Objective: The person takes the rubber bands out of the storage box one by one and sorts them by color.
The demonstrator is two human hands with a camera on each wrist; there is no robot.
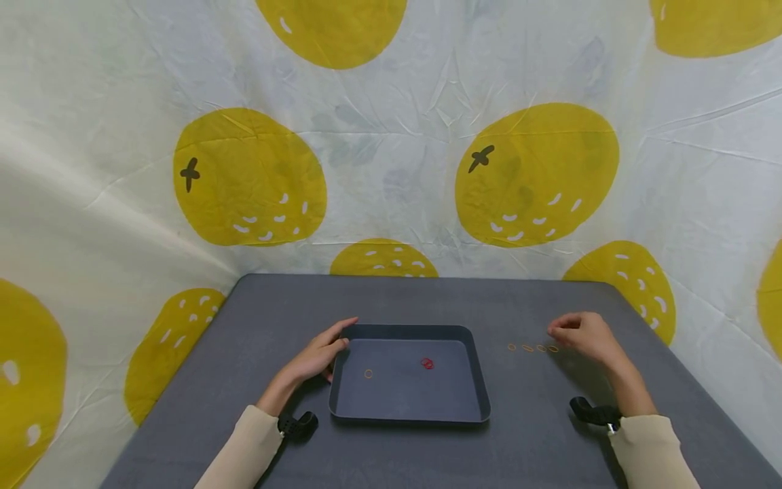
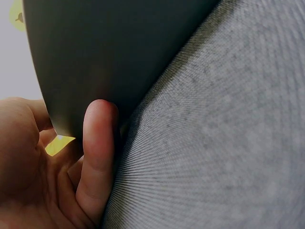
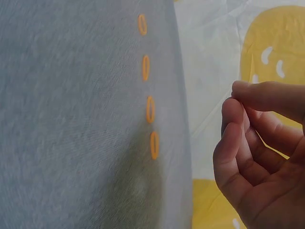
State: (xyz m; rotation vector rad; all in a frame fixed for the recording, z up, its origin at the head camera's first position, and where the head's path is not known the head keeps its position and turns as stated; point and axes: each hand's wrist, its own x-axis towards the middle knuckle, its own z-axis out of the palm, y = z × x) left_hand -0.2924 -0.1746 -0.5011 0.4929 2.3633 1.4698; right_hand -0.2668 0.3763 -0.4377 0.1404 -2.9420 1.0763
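A dark grey rectangular tray lies on the table. My left hand grips its left rim near the back corner, and a finger rests against the outer wall in the left wrist view. Inside the tray are one orange rubber band and a small cluster of red rubber bands. To the right of the tray, several orange rubber bands lie in a row on the table. Above the row's right end hovers my right hand, thumb and fingertips together, with nothing visible between them.
The grey table carries the tray and bands. A white cloth with yellow fruit prints hangs behind it and at both sides. Black wrist-worn devices sit at both cuffs.
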